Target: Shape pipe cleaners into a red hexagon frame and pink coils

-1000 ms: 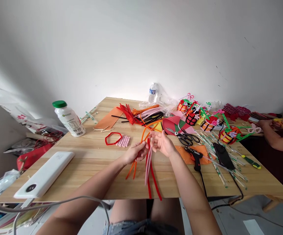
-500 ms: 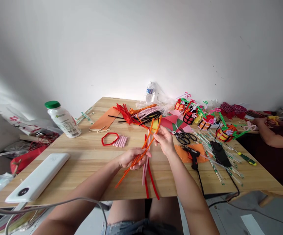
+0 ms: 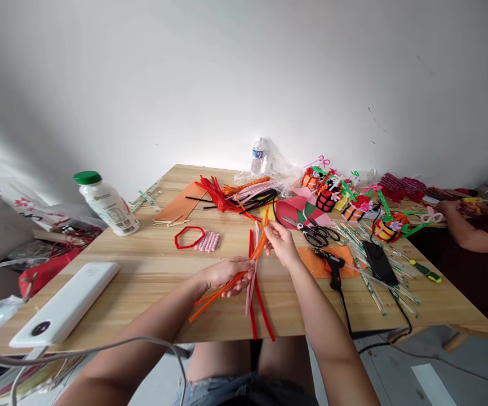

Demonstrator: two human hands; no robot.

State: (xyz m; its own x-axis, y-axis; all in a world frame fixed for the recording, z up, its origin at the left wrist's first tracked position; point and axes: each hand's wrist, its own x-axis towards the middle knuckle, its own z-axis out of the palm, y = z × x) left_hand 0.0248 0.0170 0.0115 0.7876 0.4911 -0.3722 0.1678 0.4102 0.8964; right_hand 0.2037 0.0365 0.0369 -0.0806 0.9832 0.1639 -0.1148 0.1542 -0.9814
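Observation:
My left hand (image 3: pixel 230 274) is closed around the middle of a few orange pipe cleaners (image 3: pixel 215 297), their lower ends sticking out toward the table's front edge. The fingers of my right hand (image 3: pixel 278 241) pinch the upper part of the same orange strands. Under and beside my hands lie pink pipe cleaners (image 3: pixel 249 299) and red pipe cleaners (image 3: pixel 264 313) on the wooden table (image 3: pixel 142 293). To the left rest a red pipe cleaner hexagon (image 3: pixel 177 241) and a small pink braided piece (image 3: pixel 208 242).
Behind my hands are red pipe cleaner bundles (image 3: pixel 215 194). Scissors (image 3: pixel 320 235), a glue gun (image 3: pixel 334 268), a phone (image 3: pixel 380 265) and a screwdriver (image 3: pixel 426 272) lie right. A power bank (image 3: pixel 69 304) and white bottle (image 3: pixel 107 206) stand left. Another person's arm (image 3: pixel 466 231) is far right.
The upper ends of the orange pipe cleaners, spread apart before, are now drawn closer together. Their lower ends have swung slightly left, and my right hand has shifted slightly.

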